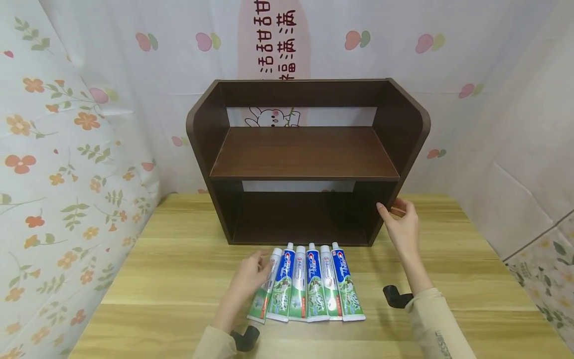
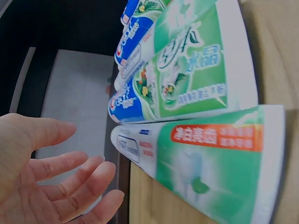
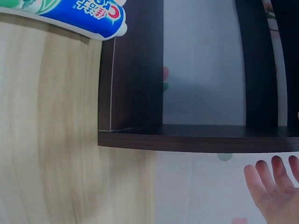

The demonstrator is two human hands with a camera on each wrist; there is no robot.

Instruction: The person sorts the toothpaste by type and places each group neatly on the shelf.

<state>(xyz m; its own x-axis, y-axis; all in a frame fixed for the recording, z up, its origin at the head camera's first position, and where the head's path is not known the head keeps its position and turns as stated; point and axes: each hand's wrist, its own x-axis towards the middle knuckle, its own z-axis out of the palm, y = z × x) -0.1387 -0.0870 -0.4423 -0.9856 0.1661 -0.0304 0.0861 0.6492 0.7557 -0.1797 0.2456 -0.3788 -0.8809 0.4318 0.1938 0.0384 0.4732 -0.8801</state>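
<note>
Several toothpaste tubes lie side by side on the wooden table, caps toward the shelf. They alternate between green-and-silver and blue-and-green. My left hand (image 1: 252, 271) is beside the cap end of the leftmost green-and-silver toothpaste tube (image 2: 201, 163). In the left wrist view its fingers (image 2: 86, 186) are spread and loosely bent, with nothing held. The blue-and-green toothpaste tube (image 1: 347, 284) is at the right end of the row. My right hand (image 1: 403, 227) is up by the right side panel of the dark brown shelf (image 1: 305, 152), its fingers (image 3: 264, 175) extended and holding nothing.
The two-level shelf stands behind the tubes, its lower front edge close to their caps. Wooden table (image 1: 170, 279) surface extends to both sides. A floral curtain (image 1: 67, 149) hangs at the left, and printed cloth (image 1: 179, 55) covers the back. Black wrist mounts (image 1: 396, 297) sit on both arms.
</note>
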